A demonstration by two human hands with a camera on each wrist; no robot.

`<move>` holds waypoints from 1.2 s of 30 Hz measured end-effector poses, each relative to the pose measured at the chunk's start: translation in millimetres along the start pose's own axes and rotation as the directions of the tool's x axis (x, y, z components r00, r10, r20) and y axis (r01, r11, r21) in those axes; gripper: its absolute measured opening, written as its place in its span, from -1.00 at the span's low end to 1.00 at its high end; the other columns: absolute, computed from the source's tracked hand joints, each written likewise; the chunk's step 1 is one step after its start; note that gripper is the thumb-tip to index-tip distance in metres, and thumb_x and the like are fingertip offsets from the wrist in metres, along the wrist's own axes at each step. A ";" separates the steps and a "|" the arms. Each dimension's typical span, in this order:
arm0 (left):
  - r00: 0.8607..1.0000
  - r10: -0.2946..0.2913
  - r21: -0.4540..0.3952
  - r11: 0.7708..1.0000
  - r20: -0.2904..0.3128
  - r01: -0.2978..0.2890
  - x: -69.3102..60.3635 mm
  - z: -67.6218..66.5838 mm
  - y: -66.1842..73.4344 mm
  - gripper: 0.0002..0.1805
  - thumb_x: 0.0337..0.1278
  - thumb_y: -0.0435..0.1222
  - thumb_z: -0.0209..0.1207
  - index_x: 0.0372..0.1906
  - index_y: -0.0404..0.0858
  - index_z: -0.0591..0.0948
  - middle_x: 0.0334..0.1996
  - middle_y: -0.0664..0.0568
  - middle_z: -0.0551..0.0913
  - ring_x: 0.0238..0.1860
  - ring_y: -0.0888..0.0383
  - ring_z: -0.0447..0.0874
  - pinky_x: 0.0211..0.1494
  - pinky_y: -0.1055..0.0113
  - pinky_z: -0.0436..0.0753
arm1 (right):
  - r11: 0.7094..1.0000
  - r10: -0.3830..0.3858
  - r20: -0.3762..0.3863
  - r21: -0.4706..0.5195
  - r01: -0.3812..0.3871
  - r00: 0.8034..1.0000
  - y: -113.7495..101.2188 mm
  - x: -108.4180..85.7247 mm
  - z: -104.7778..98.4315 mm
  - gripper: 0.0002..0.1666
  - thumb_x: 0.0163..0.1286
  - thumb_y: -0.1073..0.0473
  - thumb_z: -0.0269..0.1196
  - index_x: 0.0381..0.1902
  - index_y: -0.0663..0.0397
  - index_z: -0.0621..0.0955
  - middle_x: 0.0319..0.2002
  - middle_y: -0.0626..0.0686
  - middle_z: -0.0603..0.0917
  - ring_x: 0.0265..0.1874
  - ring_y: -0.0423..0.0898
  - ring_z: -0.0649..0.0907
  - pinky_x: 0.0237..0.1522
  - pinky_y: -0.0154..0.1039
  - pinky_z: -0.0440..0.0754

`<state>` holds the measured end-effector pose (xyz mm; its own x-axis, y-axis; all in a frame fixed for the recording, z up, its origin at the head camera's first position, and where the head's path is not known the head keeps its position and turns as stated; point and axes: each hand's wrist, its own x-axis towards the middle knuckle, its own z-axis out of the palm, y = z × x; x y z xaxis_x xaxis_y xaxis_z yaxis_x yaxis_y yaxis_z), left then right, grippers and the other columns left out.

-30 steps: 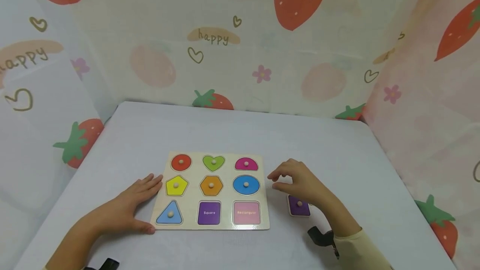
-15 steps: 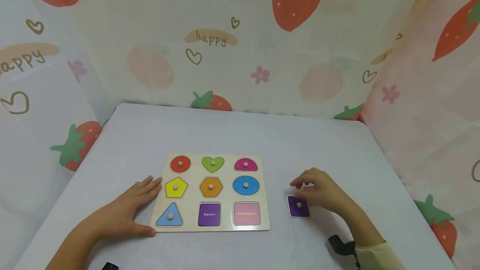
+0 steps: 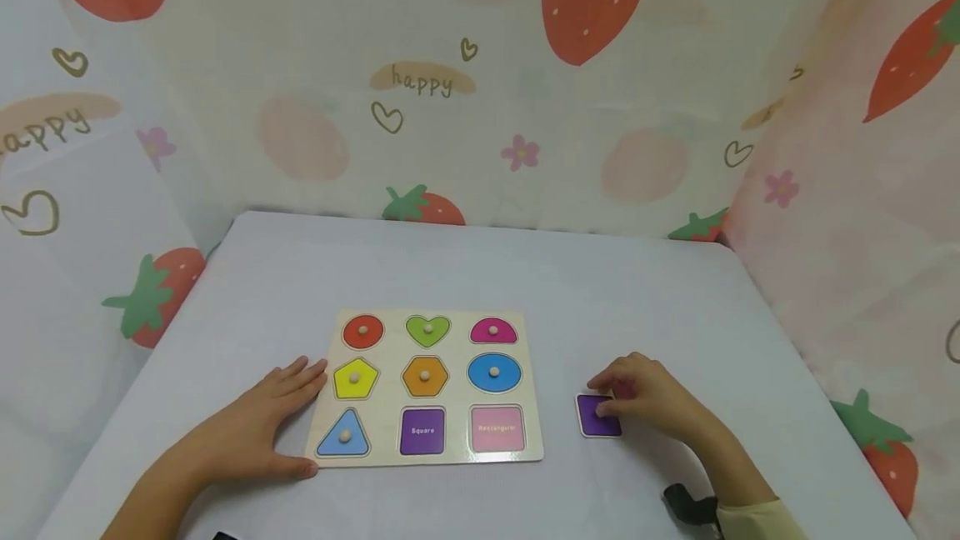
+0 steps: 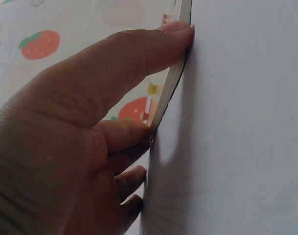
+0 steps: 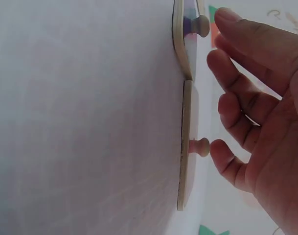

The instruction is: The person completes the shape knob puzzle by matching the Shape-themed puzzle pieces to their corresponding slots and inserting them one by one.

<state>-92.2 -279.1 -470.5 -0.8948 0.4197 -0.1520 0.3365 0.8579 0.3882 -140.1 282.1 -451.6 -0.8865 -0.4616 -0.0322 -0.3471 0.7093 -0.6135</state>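
Note:
The pale wooden puzzle board (image 3: 459, 415) lies on the white table, holding several coloured knobbed shapes. Its printed "Square" recess (image 3: 422, 431) and "Rectangular" recess (image 3: 497, 428) have no piece in them. My left hand (image 3: 255, 427) rests against the board's left side, thumb and fingertips touching its edge (image 4: 169, 90). To the right lies a purple square puzzle piece (image 3: 591, 423). Above it hovers my right hand (image 3: 652, 394), its thumb and fingers close to the piece's wooden knob (image 5: 202, 25) but apart from it. A pink puzzle piece (image 5: 187, 171) lies beside the purple one, hidden by this hand in the head view.
White cloth covers the table (image 3: 480, 273). Fabric walls (image 3: 435, 140) with strawberry prints rise behind and at both sides. A black wrist mount (image 3: 688, 507) sits below my right wrist, near the cream sleeve (image 3: 761, 521).
My right hand has moved right, away from beside the board, and then down to the purple square piece. The left hand stays at the board's edge.

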 end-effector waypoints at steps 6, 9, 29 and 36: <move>1.000 0.011 -0.048 0.999 0.012 -0.011 -2.1 0.8 0.3 0.31 -0.28 0.48 0.36 0.60 -0.10 0.25 0.63 0.06 0.14 0.63 -0.16 0.00 0.52 -0.21 0.29 | 1.000 0.005 0.031 0.003 -0.005 0.999 2.4 -2.2 4.2 -0.67 0.17 0.03 0.54 -0.09 -0.13 0.80 -0.21 -0.22 0.75 -0.23 -0.17 0.53 -0.22 -0.31 0.44; 1.000 0.019 -0.089 0.996 0.016 -0.018 -1.6 0.7 -0.5 0.31 -0.27 0.46 0.38 0.61 -0.09 0.23 0.64 0.06 0.12 0.63 -0.16 -0.02 0.52 -0.20 0.27 | 1.000 0.004 0.041 0.003 -0.005 0.999 2.6 -4.4 5.2 -0.71 0.19 0.01 0.53 -0.11 -0.16 0.80 -0.23 -0.24 0.75 -0.23 -0.18 0.53 -0.23 -0.31 0.45; 1.000 0.003 -0.133 0.991 0.031 0.001 -1.0 1.9 -5.2 0.32 -0.31 0.45 0.39 0.63 -0.03 0.19 0.65 0.04 0.07 0.64 -0.18 -0.08 0.53 -0.25 0.22 | 0.989 -0.082 0.050 -0.116 0.088 0.995 -1.5 -0.6 5.2 -0.85 0.20 0.08 0.52 -0.28 -0.32 0.79 -0.32 -0.39 0.70 -0.28 -0.28 0.50 -0.12 -0.19 0.30; 0.999 0.008 -0.135 0.991 0.032 -0.003 -0.1 0.0 -5.2 0.31 -0.30 0.44 0.39 0.63 -0.03 0.20 0.65 0.03 0.08 0.64 -0.18 -0.08 0.53 -0.25 0.23 | 0.998 -0.028 0.072 -0.050 0.032 0.997 0.3 -1.4 4.1 -0.86 0.23 0.09 0.51 -0.26 -0.30 0.79 -0.28 -0.32 0.70 -0.24 -0.24 0.53 -0.20 -0.30 0.47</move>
<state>-93.8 -283.6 -472.5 -0.8825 0.4354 -0.1779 0.2967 0.8088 0.5077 -137.7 280.7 -455.0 -0.8522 -0.5184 -0.0713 -0.3900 0.7201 -0.5739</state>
